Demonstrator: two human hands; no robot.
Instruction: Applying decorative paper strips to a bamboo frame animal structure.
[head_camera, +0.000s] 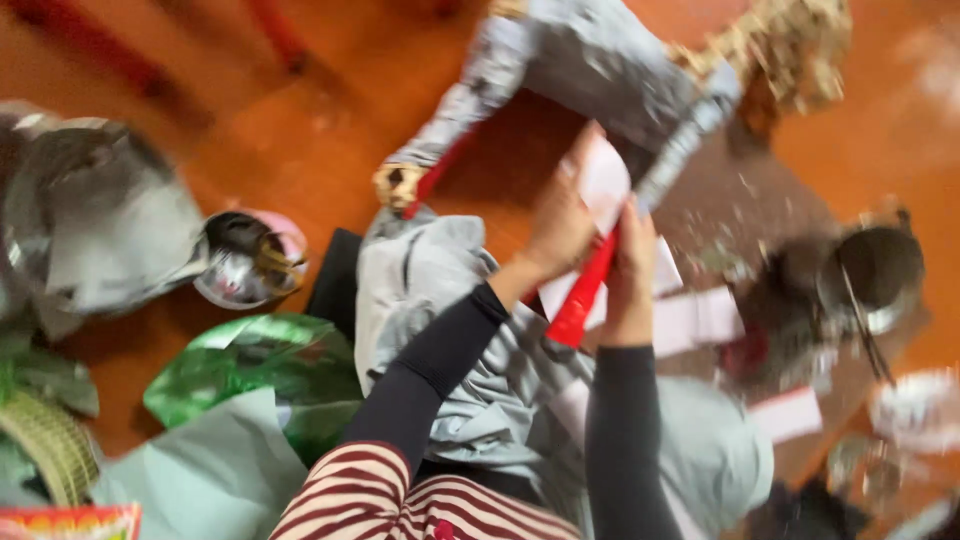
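The picture is blurred by motion. My left hand (560, 222) and my right hand (632, 270) meet over my lap, both closed on a piece of red and white paper (590, 250). The red strip runs down between the hands. Just beyond them stands a grey paper-covered figure (590, 60) with a long limb reaching left to a small yellowish end (398, 186). My arms wear dark sleeves under red-and-white striped cuffs.
A small bowl with a dark mix (248, 258) sits left on the orange floor (320, 140). Green foil (255, 365), grey paper sheets (90, 215) and a woven basket (45, 440) lie at left. A metal pot (875, 275) and white paper scraps (700, 315) are at right.
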